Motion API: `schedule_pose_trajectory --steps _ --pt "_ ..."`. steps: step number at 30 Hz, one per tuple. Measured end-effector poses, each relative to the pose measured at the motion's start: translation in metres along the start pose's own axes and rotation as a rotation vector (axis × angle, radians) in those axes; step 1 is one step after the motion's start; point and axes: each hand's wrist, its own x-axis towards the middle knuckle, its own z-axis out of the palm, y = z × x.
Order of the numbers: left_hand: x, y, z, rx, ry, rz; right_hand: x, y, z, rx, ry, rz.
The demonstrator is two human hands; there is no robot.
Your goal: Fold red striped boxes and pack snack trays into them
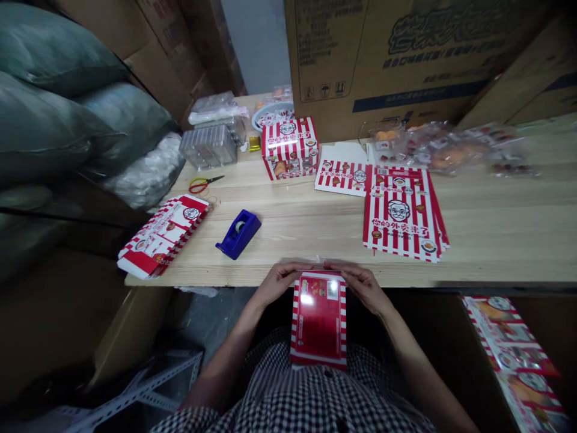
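Observation:
A red box with red-and-white striped edges (319,322) lies between my body and the table's front edge. My left hand (282,279) grips its far left corner, fingers bent over the far edge. At the far right corner my right hand (360,284) holds the same edge, its fingers pressed together. The two hands' fingertips nearly meet at the middle of that edge. Beyond them on the table (288,234) stands an assembled striped box (291,149). A blue tape dispenser (240,233) sits to the left of the hands.
Flat striped cartons (399,216) are stacked at the right, more cartons (164,234) at the left edge. Red-and-yellow scissors (205,183), clear plastic packs (208,146), a bowl (274,115) and bagged items (451,150) lie farther back. A large cardboard box (387,66) stands behind.

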Motion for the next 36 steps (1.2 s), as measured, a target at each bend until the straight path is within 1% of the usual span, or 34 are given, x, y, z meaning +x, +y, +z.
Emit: schedule_pose_trajectory --steps 3,6,9,11,13,15,18,21,26,31,33,36 --pt "0.004 0.011 -0.003 0.03 -0.053 0.001 0.002 -0.009 -0.002 0.042 -0.064 0.068" --pt "0.014 0.023 -0.003 0.053 -0.092 0.014 0.009 -0.022 -0.001 0.035 -0.07 0.073" --pt "0.026 0.031 -0.004 0.084 -0.205 0.029 0.015 -0.031 0.002 0.015 -0.118 0.068" --pt "0.032 0.034 -0.006 0.156 -0.271 0.053 0.018 -0.033 0.001 -0.022 -0.174 0.087" --pt "0.036 0.034 -0.008 0.253 -0.295 0.08 0.019 -0.033 -0.001 -0.079 -0.2 0.094" --pt "0.039 0.033 -0.008 0.314 -0.283 0.093 0.02 -0.033 -0.004 -0.125 -0.194 0.084" --pt "0.043 0.031 -0.005 0.297 -0.225 0.068 0.024 -0.034 -0.008 -0.157 -0.195 0.079" --pt "0.046 0.029 -0.001 0.263 -0.171 0.027 0.03 -0.036 -0.012 -0.153 -0.241 0.084" --pt "0.047 0.022 0.001 0.257 -0.144 0.017 0.041 -0.035 -0.017 -0.141 -0.305 0.077" --pt "0.046 0.017 0.003 0.27 -0.093 -0.004 0.047 -0.032 -0.017 -0.141 -0.282 0.053" --pt "0.044 0.02 0.003 0.269 -0.088 0.006 0.045 -0.032 -0.016 -0.151 -0.273 0.05" --pt "0.038 0.027 0.002 0.31 -0.13 0.036 0.036 -0.032 -0.014 -0.163 -0.25 0.079"
